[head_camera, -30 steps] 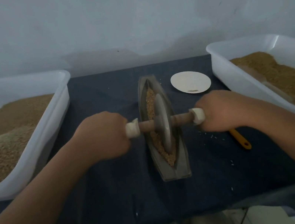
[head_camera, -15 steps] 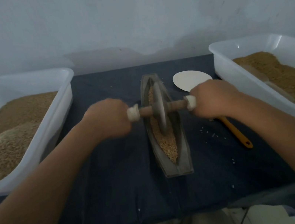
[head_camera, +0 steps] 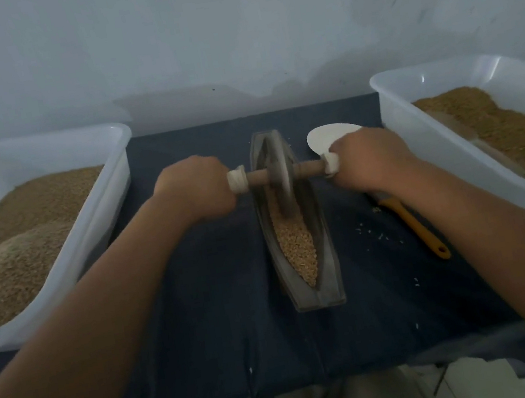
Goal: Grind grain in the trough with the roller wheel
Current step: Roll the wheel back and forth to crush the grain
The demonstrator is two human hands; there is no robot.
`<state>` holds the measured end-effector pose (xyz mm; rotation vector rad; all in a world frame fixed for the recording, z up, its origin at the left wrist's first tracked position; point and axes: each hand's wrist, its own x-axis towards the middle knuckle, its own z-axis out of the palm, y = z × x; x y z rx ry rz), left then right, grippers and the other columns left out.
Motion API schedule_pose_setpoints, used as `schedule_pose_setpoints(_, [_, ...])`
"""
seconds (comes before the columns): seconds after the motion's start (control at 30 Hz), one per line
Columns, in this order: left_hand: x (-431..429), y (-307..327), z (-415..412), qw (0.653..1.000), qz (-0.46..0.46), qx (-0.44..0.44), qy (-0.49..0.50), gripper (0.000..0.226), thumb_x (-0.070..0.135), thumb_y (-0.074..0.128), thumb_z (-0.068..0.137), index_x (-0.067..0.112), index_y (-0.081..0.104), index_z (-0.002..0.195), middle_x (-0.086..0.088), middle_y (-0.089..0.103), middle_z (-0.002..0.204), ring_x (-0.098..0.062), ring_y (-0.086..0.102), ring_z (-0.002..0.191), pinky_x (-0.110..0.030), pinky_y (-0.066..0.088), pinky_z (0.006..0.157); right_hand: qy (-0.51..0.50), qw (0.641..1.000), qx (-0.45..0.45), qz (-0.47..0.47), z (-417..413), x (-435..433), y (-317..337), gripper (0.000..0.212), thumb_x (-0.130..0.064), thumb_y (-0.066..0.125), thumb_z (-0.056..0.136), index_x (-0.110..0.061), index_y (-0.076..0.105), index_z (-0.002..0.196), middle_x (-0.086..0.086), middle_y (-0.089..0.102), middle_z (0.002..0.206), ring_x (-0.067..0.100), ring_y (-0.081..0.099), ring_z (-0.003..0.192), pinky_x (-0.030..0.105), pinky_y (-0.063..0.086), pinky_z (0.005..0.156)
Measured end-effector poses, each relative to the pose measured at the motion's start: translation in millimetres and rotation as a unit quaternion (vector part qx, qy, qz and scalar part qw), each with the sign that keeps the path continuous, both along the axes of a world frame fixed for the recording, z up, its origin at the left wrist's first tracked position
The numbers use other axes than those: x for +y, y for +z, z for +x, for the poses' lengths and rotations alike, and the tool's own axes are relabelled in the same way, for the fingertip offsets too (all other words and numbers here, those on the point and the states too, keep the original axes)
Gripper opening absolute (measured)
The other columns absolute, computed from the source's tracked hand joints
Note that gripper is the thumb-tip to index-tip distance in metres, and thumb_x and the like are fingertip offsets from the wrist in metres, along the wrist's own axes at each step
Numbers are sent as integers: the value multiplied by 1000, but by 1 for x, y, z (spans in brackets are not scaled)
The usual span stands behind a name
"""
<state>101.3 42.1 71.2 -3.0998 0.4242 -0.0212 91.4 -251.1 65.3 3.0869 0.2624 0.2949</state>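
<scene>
**Trough** point(head_camera: 326, 257): dark, boat-shaped, centre of frame on the cloth-covered tabletop point(head_camera: 203, 313). Its long axis runs from lower centre to upper centre.

**Grain** point(head_camera: 297, 248): lies in the trough's channel and is exposed over the lower half.

**Roller wheel** point(head_camera: 279, 175): stands on edge in the upper end of the trough. Its wooden axle point(head_camera: 257, 177) lies crosswise, left to right.

**Left hand** point(head_camera: 197, 189): grip closed round the cloth-wrapped left end of the axle.

**Right hand** point(head_camera: 369, 160): grip closed round the right end, level with the left hand. Neither hand is nearer.

**Relation governing the next stroke:** nearly all the visible grain lies below the wheel in the frame, along the trough's axis. By judgement, a straight, even pull down the frame is called for.

**Other items:**
- Left tub point(head_camera: 118, 174) and right tub point(head_camera: 395, 128), both holding grain.
- White dish point(head_camera: 324, 140).
- Orange-handled tool point(head_camera: 415, 225).
</scene>
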Motion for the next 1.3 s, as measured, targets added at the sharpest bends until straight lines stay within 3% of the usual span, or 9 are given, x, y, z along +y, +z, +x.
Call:
schedule_pose_setpoints(0.17, [23,-16,-65,997,12,-1,-71,24,53,54,68,29,57,66,12,57,60,-5,54,55,-24,37,49,44,992,118,-7,-60,-26,-4,36,-68,47,61,-35,61,66,-15,63,60,1,58,52,27,40,46])
schedule_pose_setpoints(0.37, [5,-4,-2,1000,5,2,4,30,53,55,73,24,60,71,5,64,75,-20,63,69,-34,51,64,4,1000,-27,-5,-10,-2,-8,28,-48,53,84,-25,55,69,-7,56,65,15,54,60,30,40,53])
schedule_pose_setpoints(0.5, [-3,4,29,1000,4,7,28,26,46,62,82,21,60,74,1,66,82,-25,64,75,-38,55,72,-7,1000,-29,-5,14,11,7,24,-47,41,74,-25,50,69,-5,55,65,18,54,61,32,38,55])
schedule_pose_setpoints(0.7, [24,-14,-53,995,-27,92,-39,26,49,60,66,24,62,66,10,62,60,-3,59,56,-23,39,47,58,995,62,-45,-50,-17,5,26,-56,55,68,-31,56,64,-10,57,57,6,54,52,27,38,46])
schedule_pose_setpoints(0.8, [26,-22,-60,997,-21,63,-41,30,53,52,64,24,59,64,10,59,58,-4,56,54,-23,36,47,64,995,60,-39,-54,-22,0,34,-64,48,63,-31,58,62,-12,56,52,3,54,48,26,40,44])
schedule_pose_setpoints(0.9, [11,-15,-19,1000,2,-4,-11,27,52,57,75,25,57,69,9,60,70,-16,61,65,-30,46,59,34,999,-6,-18,-19,-7,-3,27,-51,55,78,-26,54,66,-8,55,61,12,53,57,29,40,51])
schedule_pose_setpoints(1.0, [-4,-4,24,997,18,-64,34,27,50,61,81,23,61,75,4,60,76,-27,61,71,-36,51,68,-9,998,-52,17,13,6,0,28,-49,48,77,-24,48,65,-6,52,61,18,53,59,31,37,54])
schedule_pose_setpoints(1.2, [11,-14,-21,1000,-15,-6,-21,21,46,63,80,27,58,73,9,61,73,-20,63,70,-33,48,62,34,999,12,-8,-12,-4,7,25,-47,57,81,-25,55,68,-6,57,64,15,57,62,32,44,55])
schedule_pose_setpoints(1.3, [29,-21,-68,998,-26,-10,-63,21,52,57,70,32,53,66,13,56,60,-7,54,55,-25,36,49,72,991,112,-20,-52,-17,13,37,-67,42,63,-38,64,73,-15,65,64,3,56,51,26,37,47])
